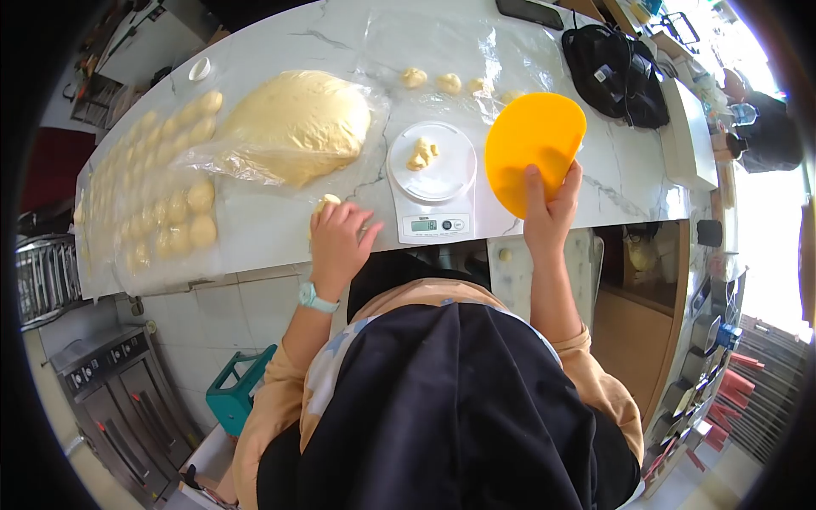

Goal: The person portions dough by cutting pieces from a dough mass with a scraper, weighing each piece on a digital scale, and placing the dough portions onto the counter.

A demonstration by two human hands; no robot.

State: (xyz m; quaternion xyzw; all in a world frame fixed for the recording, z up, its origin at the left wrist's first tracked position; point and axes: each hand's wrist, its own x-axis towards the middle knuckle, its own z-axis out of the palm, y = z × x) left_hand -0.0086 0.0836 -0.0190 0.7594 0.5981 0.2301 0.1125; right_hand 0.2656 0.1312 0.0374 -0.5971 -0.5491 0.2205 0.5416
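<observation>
Far left of the left hand, balls (pixel 202 229): rows of dough rounds under clear film, reaching to the end of the marble counter (pixel 625 183).
Below them, oven (pixel 127 408): on the floor side, left of the stool (pixel 231 395), which is green and lower than the left hand.
Dough (pixel 297 119): one big mass in clear plastic, just beyond the left hand and to its left.
Left hand (pixel 342 238): palm down, fingers bent and slightly spread over a small piece (pixel 326 201) at the counter's near edge; whether they grip it, I cannot tell.
Watch (pixel 319 300): pale green, on the left wrist.
Scale (pixel 461 166): white, between the hands, its display toward the person; the digits are too small to read.
Lump (pixel 422 154): uneven, resting on the scale's round plate.
Row (pixel 449 82): small dough balls beyond the scale, beside clear film.
Tray (pixel 510 285): lower than the counter, left of the right forearm.
Right hand (pixel 552 208): closed on the scraper (pixel 535 136), thumb on its near face.
Scraper: yellow, rounded, held up right of the scale.
Phone (pixel 529 13): well beyond the right hand.
Bag (pixel 614 72): black, beyond the right hand and to its right.
Box (pixel 690 140): white, farther right.
</observation>
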